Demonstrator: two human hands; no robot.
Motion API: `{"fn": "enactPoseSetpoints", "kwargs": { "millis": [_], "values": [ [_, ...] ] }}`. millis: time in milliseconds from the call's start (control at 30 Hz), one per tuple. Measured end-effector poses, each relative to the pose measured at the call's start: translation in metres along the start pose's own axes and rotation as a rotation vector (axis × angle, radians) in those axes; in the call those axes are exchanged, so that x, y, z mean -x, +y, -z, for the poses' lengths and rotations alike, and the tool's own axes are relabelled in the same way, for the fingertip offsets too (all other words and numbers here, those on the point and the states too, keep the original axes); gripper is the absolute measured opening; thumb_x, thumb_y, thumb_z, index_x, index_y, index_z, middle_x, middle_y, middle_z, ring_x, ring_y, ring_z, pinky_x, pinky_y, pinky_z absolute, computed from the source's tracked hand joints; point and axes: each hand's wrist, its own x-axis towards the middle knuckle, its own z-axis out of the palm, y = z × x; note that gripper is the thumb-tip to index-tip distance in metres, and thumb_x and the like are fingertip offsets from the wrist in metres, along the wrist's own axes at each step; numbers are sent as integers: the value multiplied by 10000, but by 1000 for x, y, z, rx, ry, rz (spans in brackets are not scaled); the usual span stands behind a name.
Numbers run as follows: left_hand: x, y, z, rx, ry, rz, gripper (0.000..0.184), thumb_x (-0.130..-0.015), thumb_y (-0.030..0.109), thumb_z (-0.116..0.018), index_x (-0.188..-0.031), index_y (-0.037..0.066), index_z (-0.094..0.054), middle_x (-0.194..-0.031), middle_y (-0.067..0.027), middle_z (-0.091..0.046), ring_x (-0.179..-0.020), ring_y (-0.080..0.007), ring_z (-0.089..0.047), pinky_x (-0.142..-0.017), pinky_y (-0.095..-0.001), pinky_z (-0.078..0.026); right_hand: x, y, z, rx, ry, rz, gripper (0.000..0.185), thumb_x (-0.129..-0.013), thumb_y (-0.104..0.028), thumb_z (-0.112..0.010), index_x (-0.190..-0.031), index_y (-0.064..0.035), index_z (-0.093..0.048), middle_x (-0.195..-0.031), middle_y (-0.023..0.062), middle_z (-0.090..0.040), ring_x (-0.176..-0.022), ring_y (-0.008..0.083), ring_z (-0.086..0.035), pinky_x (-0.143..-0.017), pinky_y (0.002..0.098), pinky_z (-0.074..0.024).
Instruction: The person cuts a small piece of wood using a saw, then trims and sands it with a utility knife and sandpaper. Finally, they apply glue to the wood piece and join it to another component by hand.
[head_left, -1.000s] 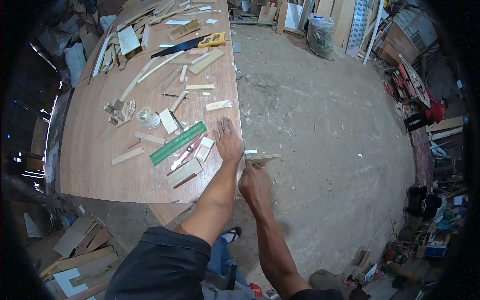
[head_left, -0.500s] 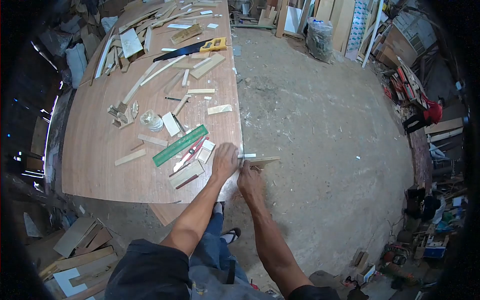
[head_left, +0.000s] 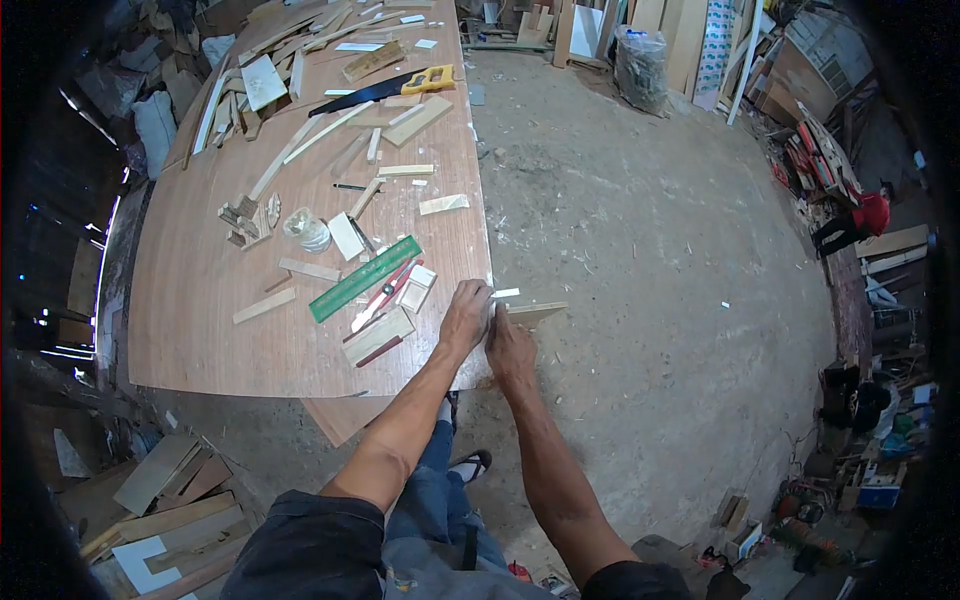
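At the table's right edge, my left hand (head_left: 466,315) is closed over a small white strip (head_left: 507,293), whose end sticks out past the edge. Just beside it, my right hand (head_left: 512,348) grips a thin, pale wooden piece (head_left: 540,312) that projects to the right over the floor. The two hands nearly touch, and their fingertips are partly hidden. Left of my hands lie a small pale block (head_left: 416,288), a red tool (head_left: 388,290) that I cannot make out fully, and a green ruler-like strip (head_left: 366,279). A wider pale wood piece (head_left: 380,336) lies nearer me.
A handsaw with a yellow handle (head_left: 428,80) lies farther up the table (head_left: 200,320) among wood offcuts. A clear jar (head_left: 306,230) stands left of the green strip. Concrete floor (head_left: 640,350) stretches right. A person in red (head_left: 870,213) is at far right.
The whole view has shifted slightly. Both hands stay together at the table edge, with the wooden piece still in the right one and tilted a little differently.
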Motion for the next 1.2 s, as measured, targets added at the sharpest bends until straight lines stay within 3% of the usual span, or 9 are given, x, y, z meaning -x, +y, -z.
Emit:
{"fn": "enactPoseSetpoints", "kwargs": {
  "millis": [167,367,467,567,667,867,1033,1200],
  "values": [
    [-1,-4,-3,15,-20,17,114,-870,3,-605,-978,-28,-621,-984,-183,-577,-964,-365,-544,-861,-420,-460,3,-3,12,-62,-10,-2,464,-892,-136,-534,-1341,-31,-484,-813,248,-691,-756,408,-698,-683,534,-548],
    [-10,-2,4,107,-22,59,107,-855,-21,-590,-955,-36,-625,-963,-191,-573,-965,-371,-534,-863,-419,-448,51,-41,77,86,-13,-13,214,-861,-105,-537,-1032,15,-583,-771,262,-684,-746,428,-701,-668,535,-559],
    [-5,-1,0,105,-41,64,119,-843,-35,-584,-955,-36,-624,-964,-194,-568,-969,-375,-528,-872,-422,-443,29,-37,59,39,84,18,205,-844,-82,-524,-998,7,-627,-745,255,-672,-698,439,-676,-620,548,-530],
    [-5,1,-1,99,-34,77,133,-834,-42,-584,-963,-35,-618,-965,-194,-559,-969,-378,-525,-872,-427,-443,3,-17,35,88,26,55,202,-838,-82,-533,-969,14,-652,-742,252,-673,-702,433,-681,-624,534,-537],
    [-9,3,3,79,-53,88,154,-831,-42,-591,-982,-31,-621,-982,-188,-555,-985,-376,-523,-890,-427,-445,34,-31,57,3,114,-11,186,-830,-89,-545,-915,17,-672,-747,255,-675,-713,426,-688,-629,522,-545],
    [-7,-1,0,37,-82,126,165,-837,-26,-591,-1000,-31,-620,-1012,-186,-551,-1020,-373,-519,-919,-429,-447,-10,-19,27,83,26,22,192,-835,-106,-550,-930,11,-669,-757,236,-686,-736,426,-691,-660,537,-546],
    [-5,-3,-2,53,-47,99,141,-839,-33,-588,-978,-27,-608,-993,-187,-549,-997,-380,-519,-888,-435,-443,24,-33,50,67,40,-89,192,-833,-130,-542,-895,5,-664,-789,248,-686,-765,433,-690,-700,542,-541],
    [-7,-4,-3,27,-51,82,140,-836,-28,-596,-976,-21,-605,-991,-191,-550,-989,-384,-521,-877,-434,-444,-11,-17,30,74,-7,12,201,-847,-115,-539,-982,-3,-638,-795,254,-686,-747,440,-687,-670,553,-534]
  ]
}}
